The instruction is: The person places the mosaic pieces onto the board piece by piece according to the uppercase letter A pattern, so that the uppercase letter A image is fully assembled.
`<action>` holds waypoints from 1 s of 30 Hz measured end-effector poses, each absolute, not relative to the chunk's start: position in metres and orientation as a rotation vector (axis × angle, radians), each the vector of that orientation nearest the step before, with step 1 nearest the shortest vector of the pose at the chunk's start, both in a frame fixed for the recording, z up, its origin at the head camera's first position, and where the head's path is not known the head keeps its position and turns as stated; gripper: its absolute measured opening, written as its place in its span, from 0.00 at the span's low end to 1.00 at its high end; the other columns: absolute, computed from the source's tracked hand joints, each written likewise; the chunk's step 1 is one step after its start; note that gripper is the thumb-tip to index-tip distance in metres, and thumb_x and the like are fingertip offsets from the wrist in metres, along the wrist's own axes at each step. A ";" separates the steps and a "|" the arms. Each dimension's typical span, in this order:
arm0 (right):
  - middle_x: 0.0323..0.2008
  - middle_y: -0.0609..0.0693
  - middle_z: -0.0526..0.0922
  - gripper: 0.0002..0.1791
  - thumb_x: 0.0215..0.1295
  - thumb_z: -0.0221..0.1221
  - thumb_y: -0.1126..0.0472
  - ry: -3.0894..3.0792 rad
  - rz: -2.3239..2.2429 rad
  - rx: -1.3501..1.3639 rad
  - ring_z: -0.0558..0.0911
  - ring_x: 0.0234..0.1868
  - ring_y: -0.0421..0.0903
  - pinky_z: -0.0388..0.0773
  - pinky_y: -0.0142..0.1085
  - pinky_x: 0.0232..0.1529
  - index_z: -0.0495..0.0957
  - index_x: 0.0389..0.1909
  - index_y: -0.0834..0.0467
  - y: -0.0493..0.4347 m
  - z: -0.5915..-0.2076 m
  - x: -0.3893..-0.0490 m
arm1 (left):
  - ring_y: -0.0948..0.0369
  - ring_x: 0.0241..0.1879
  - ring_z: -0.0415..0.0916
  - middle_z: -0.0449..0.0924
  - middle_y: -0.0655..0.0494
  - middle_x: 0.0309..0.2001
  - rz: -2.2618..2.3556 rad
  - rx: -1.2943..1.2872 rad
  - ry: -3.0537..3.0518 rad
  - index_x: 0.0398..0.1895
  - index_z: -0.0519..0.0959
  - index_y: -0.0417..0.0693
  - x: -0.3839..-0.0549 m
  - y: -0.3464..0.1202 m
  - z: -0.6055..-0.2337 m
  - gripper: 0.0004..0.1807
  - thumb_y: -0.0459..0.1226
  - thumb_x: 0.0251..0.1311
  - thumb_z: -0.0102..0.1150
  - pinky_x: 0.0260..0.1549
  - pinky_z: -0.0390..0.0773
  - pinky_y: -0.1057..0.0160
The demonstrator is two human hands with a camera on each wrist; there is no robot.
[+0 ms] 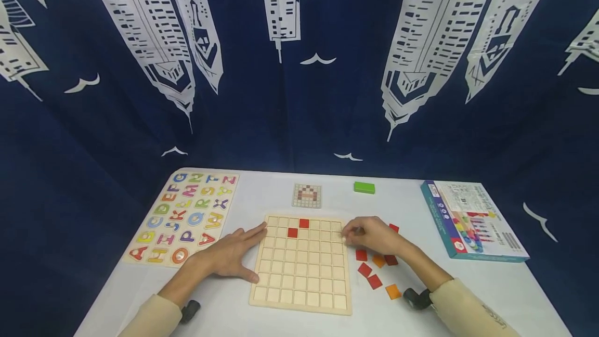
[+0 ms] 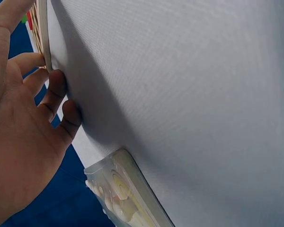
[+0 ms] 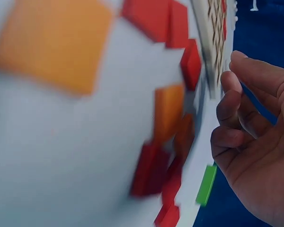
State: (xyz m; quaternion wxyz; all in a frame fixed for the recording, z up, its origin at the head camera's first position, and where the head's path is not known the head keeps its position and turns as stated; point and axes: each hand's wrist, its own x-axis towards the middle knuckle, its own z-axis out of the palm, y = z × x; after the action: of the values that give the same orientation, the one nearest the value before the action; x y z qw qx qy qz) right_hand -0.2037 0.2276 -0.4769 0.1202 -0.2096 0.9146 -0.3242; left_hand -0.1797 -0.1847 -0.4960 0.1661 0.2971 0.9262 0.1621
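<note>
A square wooden grid board (image 1: 299, 269) lies mid-table, with one red tile (image 1: 304, 223) in its top row and another red tile (image 1: 292, 233) in the second row. My left hand (image 1: 231, 254) is spread along the board's left edge, fingertips at the upper side and thumb lower down. At the upper right edge, my right hand (image 1: 374, 235) has loosely bent fingers, with fingertips right at the rim. No tile shows between thumb and fingers of the right hand (image 3: 260, 118) in the right wrist view. Loose red tiles (image 1: 375, 281) and orange tiles (image 1: 393, 292) lie beneath and beside it.
Behind the board are a small pattern card (image 1: 307, 196) and a green block (image 1: 364, 188). An alphabet puzzle board (image 1: 161, 222) lies at left; a teal-edged box (image 1: 474, 220) sits at right. A dark blue curtain (image 1: 290, 118) hangs along the table's back.
</note>
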 end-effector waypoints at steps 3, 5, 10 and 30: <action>0.35 0.41 0.83 0.09 0.64 0.67 0.61 2.664 -0.929 -0.603 0.75 0.30 0.42 0.75 0.30 0.30 0.87 0.44 0.52 0.239 -0.477 -0.197 | 0.35 0.74 0.54 0.41 0.62 0.82 0.446 0.849 2.645 0.81 0.52 0.56 -0.179 -0.185 -0.497 0.66 0.73 0.41 0.66 0.70 0.60 0.38; 0.34 0.40 0.82 0.10 0.62 0.68 0.61 2.660 -0.918 -0.577 0.75 0.32 0.42 0.75 0.30 0.30 0.87 0.45 0.52 0.245 -0.478 -0.193 | 0.36 0.74 0.54 0.41 0.62 0.82 0.444 0.851 2.648 0.81 0.52 0.56 -0.179 -0.185 -0.498 0.66 0.73 0.40 0.66 0.70 0.60 0.38; 0.34 0.39 0.82 0.12 0.59 0.71 0.59 2.659 -0.869 -0.554 0.75 0.35 0.41 0.76 0.30 0.34 0.87 0.44 0.48 0.254 -0.484 -0.188 | 0.36 0.74 0.54 0.40 0.63 0.82 0.443 0.856 2.648 0.81 0.52 0.57 -0.180 -0.186 -0.499 0.66 0.74 0.40 0.65 0.70 0.59 0.37; 0.37 0.36 0.81 0.13 0.55 0.74 0.59 2.711 -0.752 -0.638 0.77 0.38 0.41 0.80 0.29 0.41 0.86 0.41 0.46 0.251 -0.488 -0.182 | 0.37 0.73 0.56 0.41 0.62 0.82 0.460 0.864 2.646 0.81 0.53 0.55 -0.178 -0.185 -0.495 0.65 0.72 0.41 0.67 0.68 0.62 0.38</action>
State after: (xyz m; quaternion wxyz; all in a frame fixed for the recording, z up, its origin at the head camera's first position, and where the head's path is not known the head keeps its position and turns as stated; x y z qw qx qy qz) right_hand -0.1825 0.2510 -0.4876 0.1283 -0.2193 0.9320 -0.2586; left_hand -0.1782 -0.1851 -0.4953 0.1596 0.3022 0.9259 0.1610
